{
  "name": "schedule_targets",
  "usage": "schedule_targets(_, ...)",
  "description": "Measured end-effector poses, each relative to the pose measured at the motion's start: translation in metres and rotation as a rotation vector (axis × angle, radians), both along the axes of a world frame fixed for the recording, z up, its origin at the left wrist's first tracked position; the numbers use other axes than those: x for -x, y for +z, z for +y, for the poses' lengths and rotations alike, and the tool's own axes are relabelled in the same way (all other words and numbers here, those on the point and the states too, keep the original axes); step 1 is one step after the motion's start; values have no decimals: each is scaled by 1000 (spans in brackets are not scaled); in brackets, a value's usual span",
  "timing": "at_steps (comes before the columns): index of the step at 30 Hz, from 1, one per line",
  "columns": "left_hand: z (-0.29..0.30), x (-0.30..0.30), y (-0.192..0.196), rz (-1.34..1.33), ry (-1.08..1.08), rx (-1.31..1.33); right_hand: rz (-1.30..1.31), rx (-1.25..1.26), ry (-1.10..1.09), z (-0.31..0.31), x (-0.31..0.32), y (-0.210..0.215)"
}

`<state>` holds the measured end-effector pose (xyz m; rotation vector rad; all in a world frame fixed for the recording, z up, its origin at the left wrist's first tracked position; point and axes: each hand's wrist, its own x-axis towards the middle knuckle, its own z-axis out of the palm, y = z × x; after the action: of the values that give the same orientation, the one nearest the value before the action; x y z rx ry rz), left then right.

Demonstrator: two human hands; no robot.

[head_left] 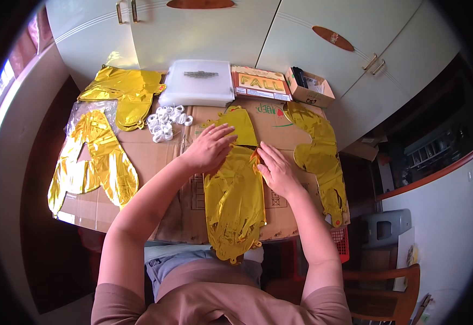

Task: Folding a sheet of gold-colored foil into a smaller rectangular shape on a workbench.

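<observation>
A flat gold foil balloon (235, 203) lies in front of me on the cardboard-covered table, its lower end hanging over the near edge. A fold or gap crosses it near the top, and a further gold part (242, 125) shows beyond that. My left hand (209, 149) rests on the foil's upper left side, palm down, fingers stretched to the right. Along the upper right edge lies my right hand (277, 170), fingers extended and touching the foil. Neither hand grips anything that I can see. Part of the foil is hidden under the left hand.
More flat gold foil balloons lie at the far left (131, 92), left (93, 157) and right (319, 146). White ribbon rolls (163, 123) are heaped near a stack of clear plastic bags (196, 86). Behind stand a printed box (261, 84) and an open small carton (312, 89).
</observation>
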<state>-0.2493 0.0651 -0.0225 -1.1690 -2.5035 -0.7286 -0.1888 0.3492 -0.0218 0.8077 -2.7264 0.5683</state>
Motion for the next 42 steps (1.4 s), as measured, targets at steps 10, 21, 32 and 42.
schedule_targets(10,44,7,8,96,-280,155,-7,-162,-39,-5,1,-2)
schedule_targets(21,46,12,-11,0,-297,-13,23,-131,-23,-3,0,-7)
schedule_targets(32,47,8,-6,28,-272,-51,21,-146,-27,-1,0,-9)
schedule_targets(42,47,11,-7,86,-252,-54,10,-123,-17,-5,-2,-4)
